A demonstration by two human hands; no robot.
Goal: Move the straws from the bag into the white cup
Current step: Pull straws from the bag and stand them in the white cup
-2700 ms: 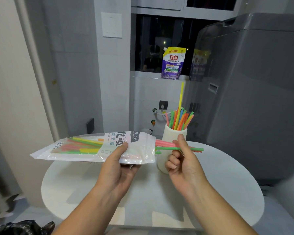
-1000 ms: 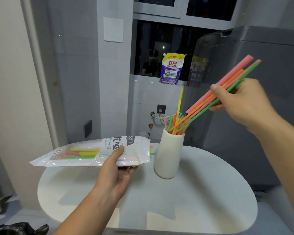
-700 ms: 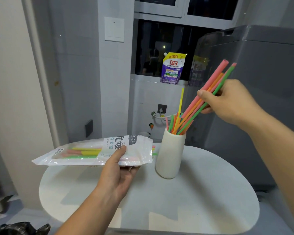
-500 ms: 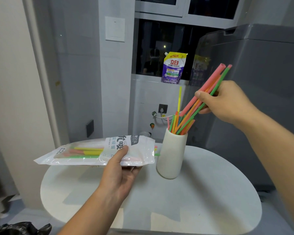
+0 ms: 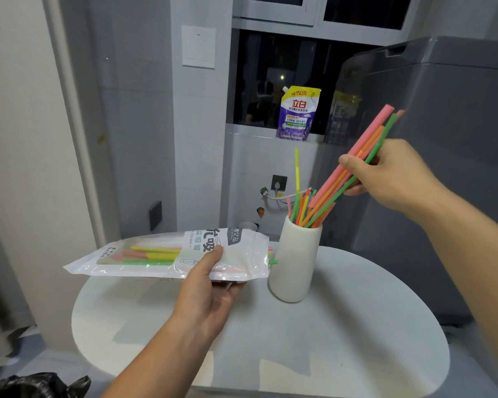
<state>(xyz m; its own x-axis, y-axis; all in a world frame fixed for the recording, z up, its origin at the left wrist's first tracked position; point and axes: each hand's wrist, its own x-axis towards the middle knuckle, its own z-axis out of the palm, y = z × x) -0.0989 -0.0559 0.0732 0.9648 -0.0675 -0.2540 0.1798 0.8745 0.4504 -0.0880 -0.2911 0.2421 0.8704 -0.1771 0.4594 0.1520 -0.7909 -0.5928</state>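
The right hand [image 5: 391, 173] pinches a bundle of thin coloured plastic straws [image 5: 354, 170], light and bendy, mid-length, tips entering the tall white ribbed cup [image 5: 296, 262]. The left hand [image 5: 207, 291] grips the crinkly clear straw bag [image 5: 167, 257].

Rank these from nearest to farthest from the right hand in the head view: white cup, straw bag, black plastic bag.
From the right hand:
1. White cup, just below and to its left on the table, the held straws' lower ends at its mouth.
2. Straw bag, farther left, in the left hand.
3. Black plastic bag, bottom left corner, on the floor.
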